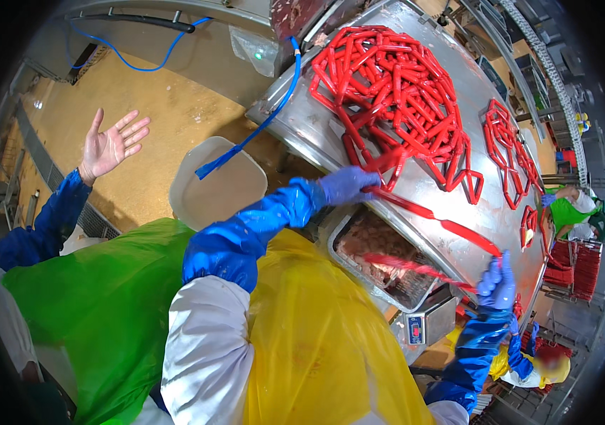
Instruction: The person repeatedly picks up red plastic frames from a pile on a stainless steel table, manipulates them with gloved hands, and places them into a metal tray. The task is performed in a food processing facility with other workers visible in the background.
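A string of red-cased sausages (451,228) stretches between my two gloved hands above the steel table. My left hand (345,185), slightly blurred, is closed around the string near the table's front edge. Farther right, my right hand (497,285) pinches the string, and another length (416,266) trails back leftward from it, smeared by motion. Just beyond my left hand lies a big heap of linked red sausages (394,92). Below the string sits a metal tray (416,303) with pale meat scraps in it.
Smaller sausage bundles (508,152) lie farther right on the steel table (479,92). A scale (426,320) stands beside the tray. At left are a whitish tub (224,190), a blue hose (274,113) and a co-worker's open bare hand (112,147). Other people work at far right.
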A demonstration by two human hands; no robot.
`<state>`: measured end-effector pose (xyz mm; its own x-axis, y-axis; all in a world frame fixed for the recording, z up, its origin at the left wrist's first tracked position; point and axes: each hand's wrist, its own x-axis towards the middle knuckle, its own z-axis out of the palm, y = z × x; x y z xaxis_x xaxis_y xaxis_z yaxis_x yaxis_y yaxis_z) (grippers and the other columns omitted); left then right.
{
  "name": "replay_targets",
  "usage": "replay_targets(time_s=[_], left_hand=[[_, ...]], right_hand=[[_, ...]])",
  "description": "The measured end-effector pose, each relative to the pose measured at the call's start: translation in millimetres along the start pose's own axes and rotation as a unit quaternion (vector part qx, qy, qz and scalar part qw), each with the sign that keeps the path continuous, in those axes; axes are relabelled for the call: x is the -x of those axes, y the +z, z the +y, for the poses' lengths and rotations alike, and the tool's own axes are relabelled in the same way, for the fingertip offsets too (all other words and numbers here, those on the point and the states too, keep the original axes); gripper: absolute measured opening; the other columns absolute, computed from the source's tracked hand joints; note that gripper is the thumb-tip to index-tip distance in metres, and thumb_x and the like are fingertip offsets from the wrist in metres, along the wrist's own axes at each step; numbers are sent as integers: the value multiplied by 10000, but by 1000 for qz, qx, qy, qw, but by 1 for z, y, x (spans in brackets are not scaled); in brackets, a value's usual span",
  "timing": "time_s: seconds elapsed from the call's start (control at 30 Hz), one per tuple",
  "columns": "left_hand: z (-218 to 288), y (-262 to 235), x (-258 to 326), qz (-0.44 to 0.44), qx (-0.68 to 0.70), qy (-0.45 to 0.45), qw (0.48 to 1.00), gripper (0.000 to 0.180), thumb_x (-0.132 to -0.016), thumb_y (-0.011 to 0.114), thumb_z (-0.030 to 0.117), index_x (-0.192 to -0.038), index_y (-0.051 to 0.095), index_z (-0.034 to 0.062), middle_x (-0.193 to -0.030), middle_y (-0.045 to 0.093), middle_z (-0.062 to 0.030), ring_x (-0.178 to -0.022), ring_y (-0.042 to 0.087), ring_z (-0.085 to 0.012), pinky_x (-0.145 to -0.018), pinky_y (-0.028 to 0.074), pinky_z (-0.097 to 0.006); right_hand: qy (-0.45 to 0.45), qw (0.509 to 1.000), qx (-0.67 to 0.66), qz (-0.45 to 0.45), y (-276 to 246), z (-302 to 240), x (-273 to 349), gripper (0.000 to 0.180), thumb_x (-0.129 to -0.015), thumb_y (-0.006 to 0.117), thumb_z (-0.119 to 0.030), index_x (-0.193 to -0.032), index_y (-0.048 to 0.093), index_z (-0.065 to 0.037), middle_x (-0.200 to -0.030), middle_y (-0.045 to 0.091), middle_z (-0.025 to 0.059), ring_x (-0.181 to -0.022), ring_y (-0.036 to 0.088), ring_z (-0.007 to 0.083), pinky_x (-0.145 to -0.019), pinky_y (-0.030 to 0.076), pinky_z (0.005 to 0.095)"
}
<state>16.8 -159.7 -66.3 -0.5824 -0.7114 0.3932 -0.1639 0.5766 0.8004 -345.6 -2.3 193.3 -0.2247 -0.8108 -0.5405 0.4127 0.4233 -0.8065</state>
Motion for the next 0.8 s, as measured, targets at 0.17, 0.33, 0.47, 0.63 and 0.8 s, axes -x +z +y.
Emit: replay_targets(time_s=[0.17,0.33,0.47,0.63,0.8], left_hand=[[-47,-48,-50,16,-125,-31,992,303,-882,782,332,-1093,674,143,-912,716,-187,-899,711,-395,-755,557,-486],[17,-4,-81,39,-26,-129,990,413,-916,693,507,-1078,678,128,-922,720,-189,-868,706,-412,-748,550,-505],[85,101,-65,-83,-64,5,995,275,-887,656,294,-1090,654,108,-793,691,-195,-767,691,-435,-670,542,-537],[103,125,-30,-232,-4,-58,971,319,-916,612,293,-1176,631,110,-867,699,-225,-818,698,-453,-712,532,-573],[-25,17,-9,-194,-289,-54,936,201,-922,630,244,-1074,721,148,-894,717,-205,-836,711,-413,-732,564,-496]], right_hand=[[-184,975,3,125,-106,-80,6,280,-1104,503,-374,-902,551,-186,-599,324,-85,-426,268,52,-328,231,240],[-94,980,127,117,-155,-8,-42,238,-1052,574,-370,-885,547,-203,-616,435,-73,-426,381,60,-341,274,225],[70,993,45,88,-32,105,-93,329,-1064,554,-451,-911,572,-160,-773,660,54,-488,515,132,-359,297,221],[117,992,-52,-14,-63,141,-117,348,-1049,600,-399,-803,561,-157,-689,587,-23,-437,437,87,-354,295,238],[-55,991,33,119,-147,19,-118,297,-995,654,-224,-730,520,-213,-672,512,-79,-583,492,71,-565,466,265]])
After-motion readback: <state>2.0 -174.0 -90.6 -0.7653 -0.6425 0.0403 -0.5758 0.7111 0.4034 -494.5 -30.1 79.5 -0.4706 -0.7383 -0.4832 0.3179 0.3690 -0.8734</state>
